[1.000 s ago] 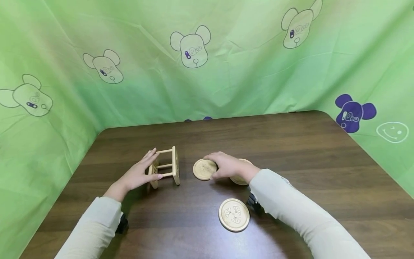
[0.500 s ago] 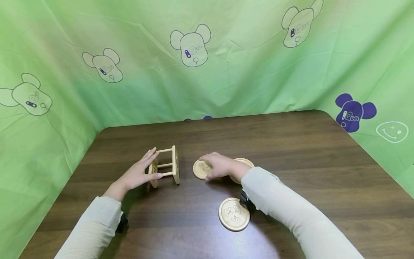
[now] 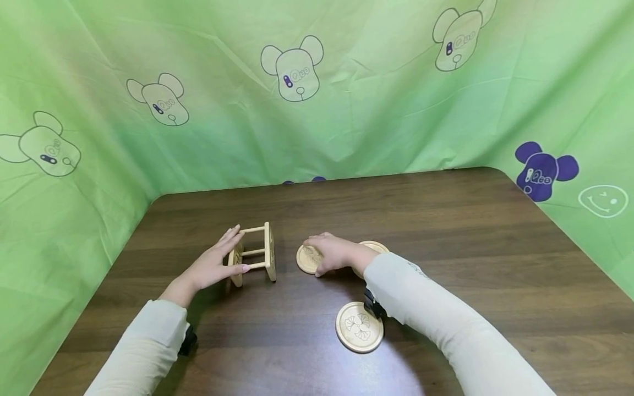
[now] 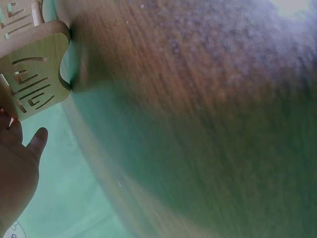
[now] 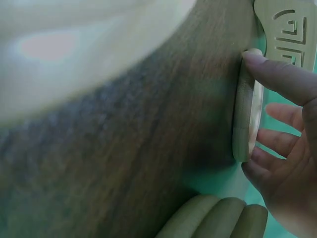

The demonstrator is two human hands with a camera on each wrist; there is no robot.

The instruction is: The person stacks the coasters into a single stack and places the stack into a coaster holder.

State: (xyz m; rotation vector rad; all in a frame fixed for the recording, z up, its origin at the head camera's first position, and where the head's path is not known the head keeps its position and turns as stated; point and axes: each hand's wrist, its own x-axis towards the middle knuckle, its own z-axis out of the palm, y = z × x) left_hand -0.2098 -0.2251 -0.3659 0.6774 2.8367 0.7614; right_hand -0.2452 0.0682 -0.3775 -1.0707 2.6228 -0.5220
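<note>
Left hand (image 3: 213, 268) is lying spread across the left end of a wooden rack (image 3: 269, 253), thumb reaching the nearest rod, longer fingers stretching fairly straight to the far corner. In the left wrist view one digit is standing off the cut-out end panel. Rack is standing upright on the desk (image 3: 460, 231), to the left of all the discs.

Right hand (image 3: 338, 255) is arching palm-down, pinching a wooden disc (image 3: 307, 259) by its rim: thumb on the near edge, fingers on the far side, going by both views. This disc is sitting right of the rack, well apart from it; can't tell if it's fully touching the desk.

Right forearm is slanting in from the lower right, its wrist partly covering a second disc (image 3: 375, 246). A leaf-patterned disc (image 3: 353, 331) is lying nearer the person, a black wrist device (image 3: 373, 304) overlapping its edge. Left forearm is angling up from the lower left.
</note>
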